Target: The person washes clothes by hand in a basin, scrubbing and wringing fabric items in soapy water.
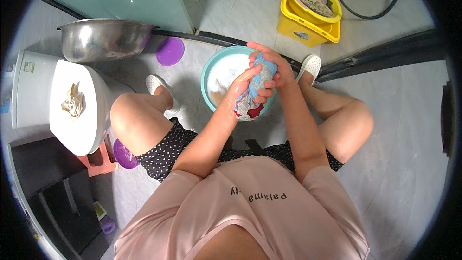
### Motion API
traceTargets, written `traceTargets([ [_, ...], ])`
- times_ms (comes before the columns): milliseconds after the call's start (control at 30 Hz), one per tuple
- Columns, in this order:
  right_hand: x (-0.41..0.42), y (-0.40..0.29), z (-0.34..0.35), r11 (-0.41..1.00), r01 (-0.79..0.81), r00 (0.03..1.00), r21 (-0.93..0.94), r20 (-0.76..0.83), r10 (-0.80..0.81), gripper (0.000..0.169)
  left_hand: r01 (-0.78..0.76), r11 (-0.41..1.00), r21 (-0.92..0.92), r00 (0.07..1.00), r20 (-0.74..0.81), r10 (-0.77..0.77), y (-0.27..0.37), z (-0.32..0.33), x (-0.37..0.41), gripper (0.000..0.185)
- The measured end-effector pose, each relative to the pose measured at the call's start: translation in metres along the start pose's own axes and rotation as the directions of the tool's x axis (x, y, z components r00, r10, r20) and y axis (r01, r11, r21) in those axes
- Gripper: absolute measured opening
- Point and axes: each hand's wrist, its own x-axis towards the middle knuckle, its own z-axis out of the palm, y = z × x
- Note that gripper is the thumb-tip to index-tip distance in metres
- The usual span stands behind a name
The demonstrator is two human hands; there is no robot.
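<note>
Above a round turquoise basin (206, 94) on the floor, both my hands grip one bunched wet cloth item (265, 74). It is light blue and grey, with a white and dark red end hanging below the fingers. My left hand (241, 83) wraps it from the left side, thumb pointing up along it. My right hand (276, 63) holds it from the right, fingers curled round its front. White suds (231, 70) cover much of the water in the basin. Some brownish water or cloth shows through near the lower left; which one I cannot tell.
A large steel basin (104, 41) leans near a purple lid (170, 51) at the left. A crumpled beige cloth (74, 102) lies on the closed toilet lid (77, 133). Beyond the dark door sill (223, 39) stands a yellow bucket (306, 30) with clothes, beside a black hose (375, 17).
</note>
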Motion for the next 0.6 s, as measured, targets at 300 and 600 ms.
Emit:
traceTargets([
  [300, 0.028, -0.010, 0.022, 0.588, -0.376, 0.924, -0.716, -0.336, 0.181, 0.019, 0.121, 0.956, 0.267, 0.897, -0.442, 0.010, 0.004, -0.007, -0.001, 0.018],
  [600, 0.046, 0.055, 0.001, -0.128, -0.455, 0.867, -0.882, -0.471, 0.165, 0.028, 0.093, 0.792, 0.603, 0.779, -0.540, 0.319, -0.013, -0.073, -0.001, 0.010],
])
